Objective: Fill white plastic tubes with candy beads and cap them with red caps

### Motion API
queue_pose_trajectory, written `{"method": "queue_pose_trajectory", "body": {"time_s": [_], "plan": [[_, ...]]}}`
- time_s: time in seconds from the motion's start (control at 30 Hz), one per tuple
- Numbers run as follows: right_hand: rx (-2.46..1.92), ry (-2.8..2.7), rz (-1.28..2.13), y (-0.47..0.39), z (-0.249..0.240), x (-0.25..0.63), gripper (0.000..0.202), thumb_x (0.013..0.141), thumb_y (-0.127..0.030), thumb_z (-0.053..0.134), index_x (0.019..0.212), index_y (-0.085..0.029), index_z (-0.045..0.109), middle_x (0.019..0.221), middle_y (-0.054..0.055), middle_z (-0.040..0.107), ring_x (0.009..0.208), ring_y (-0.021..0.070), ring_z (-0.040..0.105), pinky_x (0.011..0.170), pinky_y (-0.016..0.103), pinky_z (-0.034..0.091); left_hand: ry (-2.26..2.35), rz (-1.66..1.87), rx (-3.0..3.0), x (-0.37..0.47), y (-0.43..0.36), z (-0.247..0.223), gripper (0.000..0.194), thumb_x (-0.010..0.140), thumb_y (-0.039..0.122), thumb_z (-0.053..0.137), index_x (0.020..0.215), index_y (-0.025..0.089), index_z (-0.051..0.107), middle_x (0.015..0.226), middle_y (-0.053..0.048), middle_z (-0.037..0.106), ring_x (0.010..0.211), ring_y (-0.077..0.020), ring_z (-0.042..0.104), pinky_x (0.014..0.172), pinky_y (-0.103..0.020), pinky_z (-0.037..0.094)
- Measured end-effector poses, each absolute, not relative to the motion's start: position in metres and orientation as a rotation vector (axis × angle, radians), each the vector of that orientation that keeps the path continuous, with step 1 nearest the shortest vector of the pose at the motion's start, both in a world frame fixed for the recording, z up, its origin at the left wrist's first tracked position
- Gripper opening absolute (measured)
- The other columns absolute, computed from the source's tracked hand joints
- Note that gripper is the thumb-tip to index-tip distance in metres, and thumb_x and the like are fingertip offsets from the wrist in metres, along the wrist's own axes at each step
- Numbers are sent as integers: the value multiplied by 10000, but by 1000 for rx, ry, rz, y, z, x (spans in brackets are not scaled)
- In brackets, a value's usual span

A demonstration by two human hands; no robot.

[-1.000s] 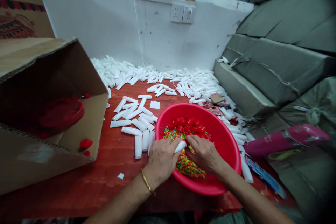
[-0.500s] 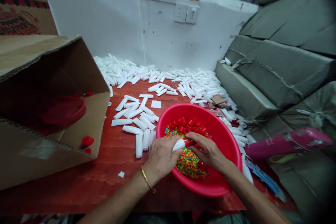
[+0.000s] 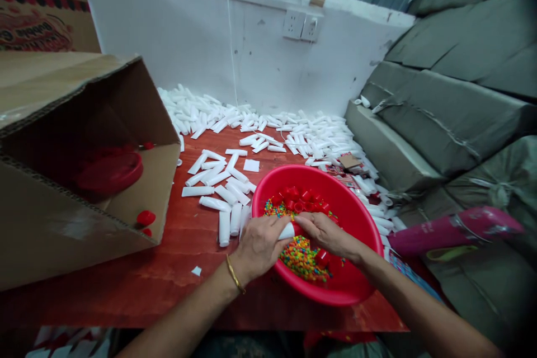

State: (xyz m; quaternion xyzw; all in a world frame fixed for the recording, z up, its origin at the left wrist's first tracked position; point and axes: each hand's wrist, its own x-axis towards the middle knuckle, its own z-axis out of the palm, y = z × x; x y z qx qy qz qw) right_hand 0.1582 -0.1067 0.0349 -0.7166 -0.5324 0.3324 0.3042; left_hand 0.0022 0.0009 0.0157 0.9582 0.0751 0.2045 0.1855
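Evidently, left hand (image 3: 257, 243) pinches white plastic tube (image 3: 287, 231) over round red basin (image 3: 312, 293), long axis roughly left-right; right hand (image 3: 325, 232), nearer red cap (image 3: 297, 229) at tube's right end, fingers closed round it.

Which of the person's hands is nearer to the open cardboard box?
Left. The left hand, holding a white tube, is right of the box; the right hand, at the tube's red cap, is farther right.

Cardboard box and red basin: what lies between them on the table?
White tubes and white scraps lie between the cardboard box and the red basin, in the head view.
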Motion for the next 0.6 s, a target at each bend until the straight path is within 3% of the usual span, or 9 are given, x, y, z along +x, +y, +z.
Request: {"method": "queue_pose_trajectory", "body": {"time_s": [0.13, 0.2, 0.3, 0.4, 0.5, 0.6], "plan": [[-2104, -1281, 870, -100, 36, 152, 525, 882, -579, 215, 539, -200, 338, 451, -49, 291, 397, 86, 295, 378, 220, 206, 254, 540, 2718, 2, -3, 16, 313, 847, 293, 506, 1130, 159, 499, 892, -62, 615, 805, -222, 572, 684, -337, 453], [-2128, -1315, 791, -100, 43, 150, 545, 898, -560, 176, 568, -190, 402, 470, -33, 353, 419, 99, 345, 400, 227, 243, 307, 550, 2662, 2, -4, 17, 306, 849, 313, 505, 1114, 160, 508, 906, -64, 617, 820, -224, 572, 698, -339, 450], [-2037, -1591, 549, -107, 57, 152, 404, 919, -478, 261, 872, -176, 524, 740, 34, 556, 625, 145, 509, 548, 251, 372, 369, 599, 2507, 1, -1, 20, 273, 862, 341, 482, 1080, 180, 519, 912, -44, 619, 821, -200, 578, 692, -309, 444], [-1962, -1892, 346, -114, 68, 157, 296, 902, -411, 375, 1030, -169, 487, 876, 73, 567, 715, 167, 521, 620, 271, 383, 321, 568, 2434, -1, 5, 23, 242, 872, 379, 457, 1005, 195, 540, 880, -18, 619, 786, -170, 582, 643, -265, 433], [-1963, -1992, 354, -116, 69, 159, 274, 894, -415, 390, 896, -164, 502, 725, 31, 523, 605, 138, 459, 552, 250, 349, 236, 539, 2502, -2, 8, 21, 267, 859, 388, 482, 1033, 191, 530, 915, -25, 623, 828, -187, 582, 672, -282, 435], [-1989, -1858, 533, -112, 61, 155, 380, 867, -506, 384, 693, -178, 467, 600, -10, 450, 518, 109, 394, 479, 226, 308, 216, 557, 2600, -3, 7, 15, 277, 856, 366, 493, 1057, 177, 518, 929, -42, 617, 851, -205, 575, 695, -308, 436]]}}
